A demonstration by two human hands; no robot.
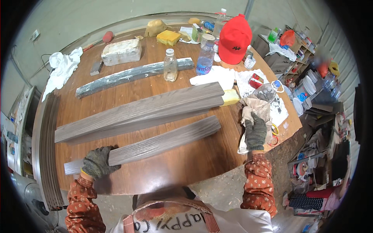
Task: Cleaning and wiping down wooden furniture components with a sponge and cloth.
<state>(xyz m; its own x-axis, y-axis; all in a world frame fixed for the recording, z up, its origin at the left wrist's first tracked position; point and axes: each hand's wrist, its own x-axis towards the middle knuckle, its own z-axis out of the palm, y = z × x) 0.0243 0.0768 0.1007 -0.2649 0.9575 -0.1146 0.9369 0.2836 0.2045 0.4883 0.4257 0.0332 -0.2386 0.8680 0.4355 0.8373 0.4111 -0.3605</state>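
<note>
Both hands in dark grey knit work gloves, speckled weave, worn and fuzzy: left hand [97, 162], right hand [255, 132]. Yellow trim at left glove cuff. Long sleeves [258, 184] rust-orange with small pale dot print, gathered at wrists. Pale apron bib [186, 221] at chest, orange-brown patch and lettering across it, striped reddish straps at both sides.
</note>
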